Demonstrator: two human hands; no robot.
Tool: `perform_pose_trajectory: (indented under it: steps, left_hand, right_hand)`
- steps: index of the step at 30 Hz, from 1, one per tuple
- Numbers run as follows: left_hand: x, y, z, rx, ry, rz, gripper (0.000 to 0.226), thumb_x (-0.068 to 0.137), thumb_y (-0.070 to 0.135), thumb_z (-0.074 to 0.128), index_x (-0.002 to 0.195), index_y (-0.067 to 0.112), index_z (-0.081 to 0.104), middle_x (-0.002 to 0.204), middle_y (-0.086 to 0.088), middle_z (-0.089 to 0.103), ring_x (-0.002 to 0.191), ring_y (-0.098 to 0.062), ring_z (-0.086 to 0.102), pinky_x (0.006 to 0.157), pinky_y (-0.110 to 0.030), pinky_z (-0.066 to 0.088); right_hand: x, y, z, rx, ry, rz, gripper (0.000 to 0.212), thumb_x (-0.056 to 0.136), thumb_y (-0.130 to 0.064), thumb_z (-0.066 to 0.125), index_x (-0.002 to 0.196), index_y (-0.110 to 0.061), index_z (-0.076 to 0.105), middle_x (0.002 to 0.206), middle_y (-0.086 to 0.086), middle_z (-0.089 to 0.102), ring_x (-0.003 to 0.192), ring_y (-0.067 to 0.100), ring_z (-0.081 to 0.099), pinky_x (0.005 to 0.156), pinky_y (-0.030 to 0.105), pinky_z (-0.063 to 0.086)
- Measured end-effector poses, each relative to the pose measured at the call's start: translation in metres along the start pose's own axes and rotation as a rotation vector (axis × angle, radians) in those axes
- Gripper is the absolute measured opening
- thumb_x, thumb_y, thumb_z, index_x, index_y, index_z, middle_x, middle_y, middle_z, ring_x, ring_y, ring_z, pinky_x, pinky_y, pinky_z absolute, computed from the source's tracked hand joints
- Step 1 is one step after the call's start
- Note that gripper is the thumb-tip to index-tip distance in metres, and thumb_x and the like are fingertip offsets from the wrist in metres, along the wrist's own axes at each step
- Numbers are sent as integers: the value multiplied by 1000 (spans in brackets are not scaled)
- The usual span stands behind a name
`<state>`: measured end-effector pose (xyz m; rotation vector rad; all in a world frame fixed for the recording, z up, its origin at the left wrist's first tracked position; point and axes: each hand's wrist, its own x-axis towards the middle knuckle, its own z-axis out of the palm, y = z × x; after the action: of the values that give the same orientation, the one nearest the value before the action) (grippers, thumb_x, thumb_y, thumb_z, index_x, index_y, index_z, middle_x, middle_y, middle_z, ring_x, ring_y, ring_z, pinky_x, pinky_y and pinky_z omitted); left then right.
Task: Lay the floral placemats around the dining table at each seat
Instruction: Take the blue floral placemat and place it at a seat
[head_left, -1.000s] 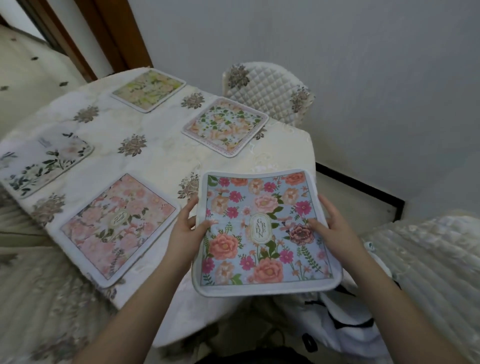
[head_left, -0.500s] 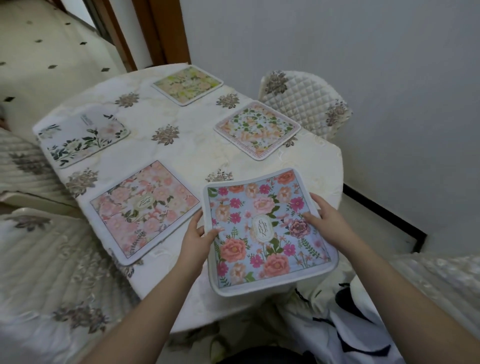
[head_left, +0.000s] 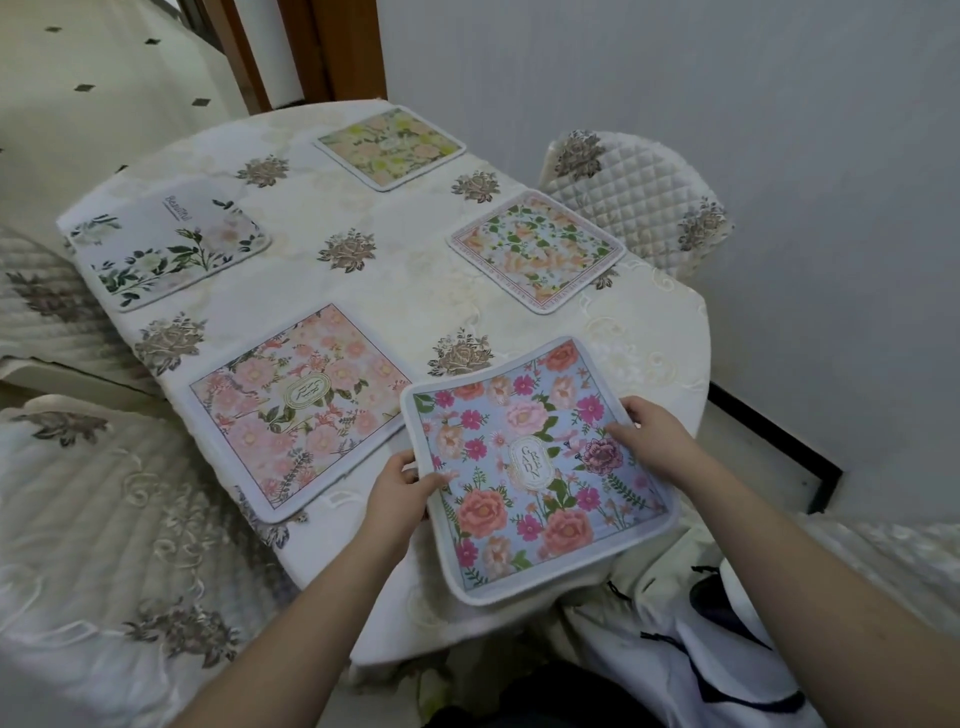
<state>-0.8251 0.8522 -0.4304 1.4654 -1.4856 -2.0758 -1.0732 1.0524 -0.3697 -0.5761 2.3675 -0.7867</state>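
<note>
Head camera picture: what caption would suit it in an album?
Both hands hold a blue floral placemat at the table's near edge; four others already lie there.

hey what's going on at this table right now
A person is setting out floral placemats. Both hands, left and right, have a grip on the blue mat by its side edges at the table's near end; it isn't flat yet. Four mats already lie on the cloth: pink, white, yellow-green and orange.
</note>
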Motion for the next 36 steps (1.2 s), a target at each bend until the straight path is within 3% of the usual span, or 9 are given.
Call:
perform_pose_trajectory:
  steps: [10,14,18,22,29,34,36]
  left_hand:
    - [21,5,54,-14,41,-65,34,87,11,75,114,9,55,108,-15,71,87,-31,74,71,-43,61]
    - [28,2,74,-11,96,-81,30,90,12,71,114,9,54,108,-15,69,87,-33,73,66,-40,60]
    - [36,-2,90,-12,159,-83,19,92,7,68,107,10,57,109,-14,67,94,-33,71,76,-47,61]
    - [38,-7,98,2,198,-82,16,93,2,64,107,8,61,106,-14,69,93,-31,72,75,-44,62]
    - [36,-12,101,48,249,-53,19,88,-1,70,106,4,64,96,-15,70,88,-30,73,76,-40,62]
    - [35,-16,97,171,282,-30,32,82,4,78,108,12,63,90,-11,71,79,-23,74,76,-41,62]
    - [37,-18,96,213,304,-29,32,81,5,79,105,16,63,85,-9,70,75,-23,73,77,-45,62]
  right_hand:
    - [84,20,-30,-67,-25,-26,26,98,-14,54,122,-9,62,111,10,67,89,24,61,74,32,45]
    - [113,30,-39,-46,-45,-49,27,96,-14,58,123,-8,62,107,7,64,87,23,60,73,29,43]
    - [140,33,-45,9,-59,-59,33,95,-15,62,128,-11,56,100,6,62,83,24,61,61,29,45]
    - [158,39,-43,-9,-70,-82,35,97,-16,60,131,-14,55,100,6,61,81,21,59,57,23,42]
    - [171,52,-35,-6,-88,-85,33,99,-15,57,132,-11,57,100,6,61,89,24,59,63,26,43]
    - [175,55,-27,-57,-36,-110,34,97,-12,58,131,-10,60,119,14,64,105,30,61,85,34,47]
    - [176,56,-25,-98,-19,-127,34,97,-11,58,131,-10,60,121,16,64,108,33,61,87,37,48]
